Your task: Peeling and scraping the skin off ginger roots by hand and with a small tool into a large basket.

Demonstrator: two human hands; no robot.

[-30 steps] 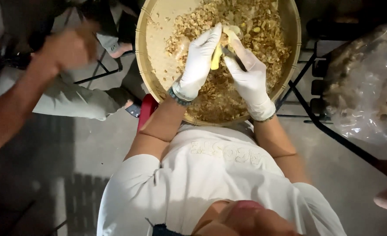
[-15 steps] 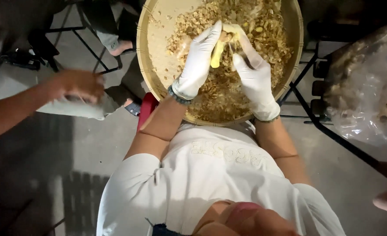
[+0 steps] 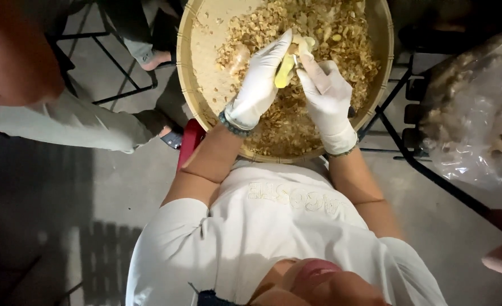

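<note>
Nearest to me: my white shirt (image 3: 273, 226), both forearms reaching out over the near rim of the round woven tray (image 3: 197, 107).

My left hand (image 3: 259, 85), white glove, fingers curled narrow around the pale yellow piece (image 3: 285, 71), pinching it from the left side. My right hand (image 3: 327, 99), also gloved, fingers closed against the same piece from the right; something thin and dark pokes out by the wrist, maybe a small knife handle, can't tell. The piece sits up off the tray, between both hands, over the tray's middle toward the far side.

Progress, my read: the piece shows clean yellow where visible, so looks partly peeled, not finished since both hands are on it. A thick layer of brown peelings (image 3: 296, 124) covers the middle and right of the tray, so plenty done already. Left part of the tray is bare weave.

Farther out: clear plastic bag (image 3: 477, 113) of lumpy brownish stuff off the tray's right edge, likely more to go, contents blurry. Another person's grey sleeve (image 3: 69, 122) left of the tray, a bare foot (image 3: 154, 56) past it.
</note>
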